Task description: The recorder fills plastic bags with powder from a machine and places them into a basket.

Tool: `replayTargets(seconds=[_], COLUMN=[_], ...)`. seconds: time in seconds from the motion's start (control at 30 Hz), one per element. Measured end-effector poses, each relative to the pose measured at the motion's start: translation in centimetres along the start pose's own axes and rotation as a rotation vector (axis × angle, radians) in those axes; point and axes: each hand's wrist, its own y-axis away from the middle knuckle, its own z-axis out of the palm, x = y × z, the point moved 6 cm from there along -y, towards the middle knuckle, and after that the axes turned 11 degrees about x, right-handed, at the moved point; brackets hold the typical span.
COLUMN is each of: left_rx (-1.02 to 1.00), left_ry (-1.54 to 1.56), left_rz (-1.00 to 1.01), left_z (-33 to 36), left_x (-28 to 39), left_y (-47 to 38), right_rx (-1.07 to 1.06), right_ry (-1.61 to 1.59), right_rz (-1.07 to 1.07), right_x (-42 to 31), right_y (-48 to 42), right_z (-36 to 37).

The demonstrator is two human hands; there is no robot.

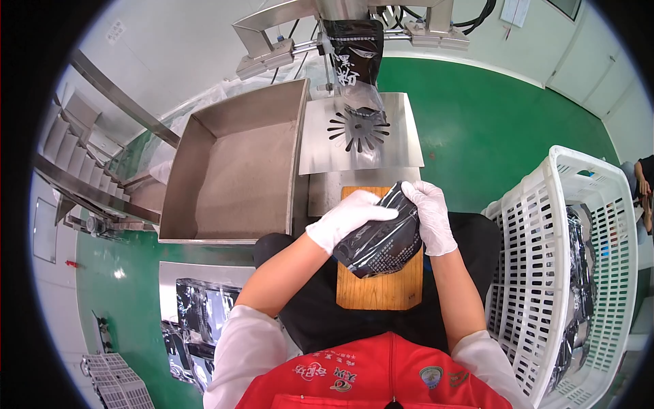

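Both my hands wear white gloves and hold one black plastic pouch [382,245] above a wooden board [379,294]. My left hand [355,212] grips its upper left part, thumb across the front. At the pouch's upper right edge, my right hand [429,212] pinches the film. Ahead, another black pouch [356,61] with a clear lower part hangs upright at a steel filling machine [347,9], over a slotted metal plate [314,148].
A deep steel tray [250,179] stands left of the plate. Stacked black pouches [204,312] lie at lower left. On the right, a white plastic basket [529,260] holds filled-looking black pouches [577,286]. Part of another person [645,179] shows at the far right.
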Motion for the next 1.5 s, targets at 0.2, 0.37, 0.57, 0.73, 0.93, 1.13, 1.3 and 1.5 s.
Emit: replayTargets(seconds=[0.2, 0.37, 0.57, 0.73, 0.93, 1.13, 1.3, 1.5], left_rx=[0.056, 0.115, 0.234, 0.496, 0.32, 0.354, 0.668, 0.669], left_ry=[0.131, 0.058, 0.078, 0.203, 0.479, -0.017, -0.046, 0.19], left_rz=[0.02, 0.094, 0.188, 0.545, 0.418, 0.496, 0.715, 0.71], left_z=[-1.6, -2.0, -2.7, -4.4, -2.0, 0.2, -0.5, -1.5], left_x=[-1.9, -2.4, -3.3, -3.3, -5.2, -3.7, -1.8, -2.9], left_y=[6.6, 9.6, 11.1, 11.3, 9.4, 9.4, 11.0, 10.6], right_rx=[0.069, 0.105, 0.176, -0.056, -0.627, -0.839, -0.72, -0.594], right_ry=[-0.013, 0.035, -0.057, 0.077, 0.813, 1.219, 1.174, 1.058], right_rz=[-0.047, -0.141, -0.151, -0.13, -0.052, -0.515, -0.436, -0.403], right_x=[-0.6, -0.6, -1.5, -3.3, -7.1, -5.1, -5.8, -6.0], right_y=[0.9, 1.6, 4.1, 7.6, 10.7, 10.9, 11.5, 13.7], right_z=[-0.4, -0.9, -1.5, -3.7, 0.2, 7.4, 3.7, -1.8])
